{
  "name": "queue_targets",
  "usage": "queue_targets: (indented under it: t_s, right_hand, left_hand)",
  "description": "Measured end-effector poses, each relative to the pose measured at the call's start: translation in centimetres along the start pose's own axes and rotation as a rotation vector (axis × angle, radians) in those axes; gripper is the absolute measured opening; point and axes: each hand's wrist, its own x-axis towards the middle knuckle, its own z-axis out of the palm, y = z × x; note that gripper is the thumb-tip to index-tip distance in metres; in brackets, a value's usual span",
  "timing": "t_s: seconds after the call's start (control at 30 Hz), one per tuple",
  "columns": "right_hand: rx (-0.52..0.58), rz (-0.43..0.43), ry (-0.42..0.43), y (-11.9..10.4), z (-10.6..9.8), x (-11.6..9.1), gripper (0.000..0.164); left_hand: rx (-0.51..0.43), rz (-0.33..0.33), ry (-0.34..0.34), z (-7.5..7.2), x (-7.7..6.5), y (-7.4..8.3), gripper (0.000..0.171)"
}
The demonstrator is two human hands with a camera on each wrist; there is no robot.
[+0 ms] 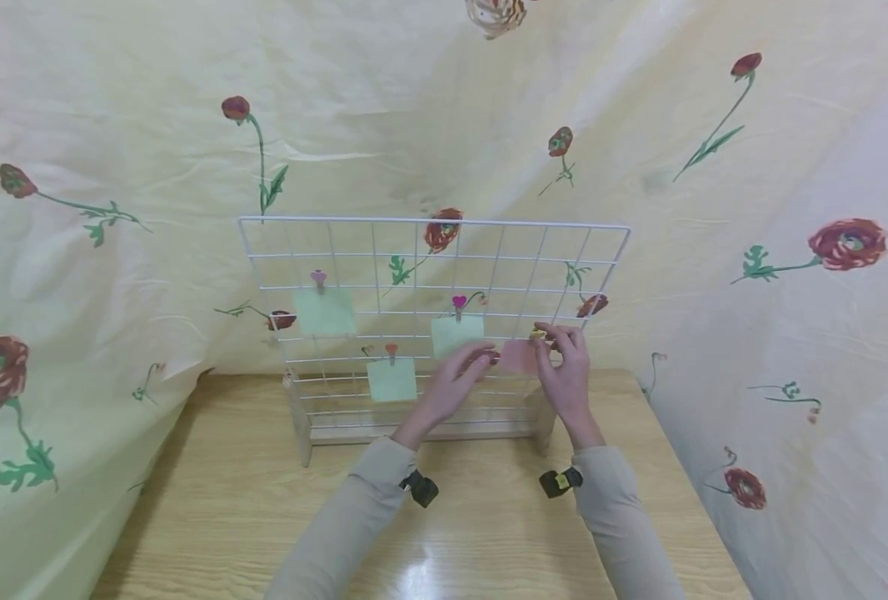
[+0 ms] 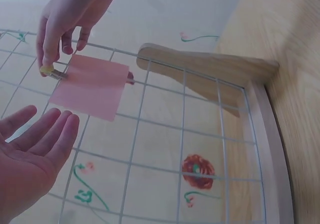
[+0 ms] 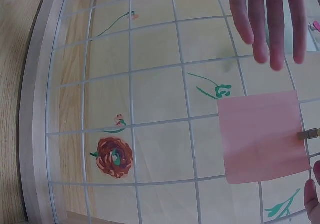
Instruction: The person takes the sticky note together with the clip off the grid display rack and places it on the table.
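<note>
A pink paper note (image 1: 517,358) lies against the white wire grid (image 1: 346,220) on its right part. A small clip with a yellow top (image 2: 48,70) grips the note's top edge, and my right hand (image 1: 570,379) pinches that clip between thumb and fingertips. In the left wrist view the note (image 2: 92,87) overlaps several wires. Left of the note is my left hand (image 1: 451,385), its fingers extended and holding nothing. In the right wrist view its straight fingers (image 3: 274,28) point down above the note (image 3: 262,139), apart from it.
Three pale green notes (image 1: 324,312) hang on the grid from clips, one with a magenta heart (image 1: 459,302). Wooden feet (image 1: 298,417) and a bar hold the grid upright on the wooden table (image 1: 474,517). Behind it hangs a flower-patterned cloth (image 1: 384,100).
</note>
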Motion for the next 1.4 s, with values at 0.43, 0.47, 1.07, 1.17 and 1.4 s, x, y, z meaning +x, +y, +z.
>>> queue_targets:
  t_s: [0.43, 0.47, 1.07, 1.17, 1.4]
  right_hand:
    - [0.039, 0.01, 0.017, 0.1, -0.1, 0.2, 0.02]
    - [0.042, 0.011, 0.018, 0.0, -0.1, 0.3, 0.02]
    - [0.063, 0.107, -0.026, -4.4, -1.3, 1.1, 0.014]
    - [0.069, 0.122, -0.047, -4.5, -1.5, 1.3, 0.014]
    - [0.079, 0.166, -0.125, -4.2, -2.3, 1.8, 0.013]
  left_hand:
    - [0.011, 0.018, 0.091, 1.3, 1.7, -0.9, 0.03]
    - [0.029, 0.026, 0.102, 1.4, 1.8, -1.0, 0.029]
    - [0.021, 0.067, 0.232, 2.9, 3.0, -1.7, 0.027]
    - [0.046, 0.075, 0.261, 3.0, 3.3, -1.6, 0.024]
    - [0.099, 0.088, 0.328, 3.4, 4.0, -1.7, 0.015]
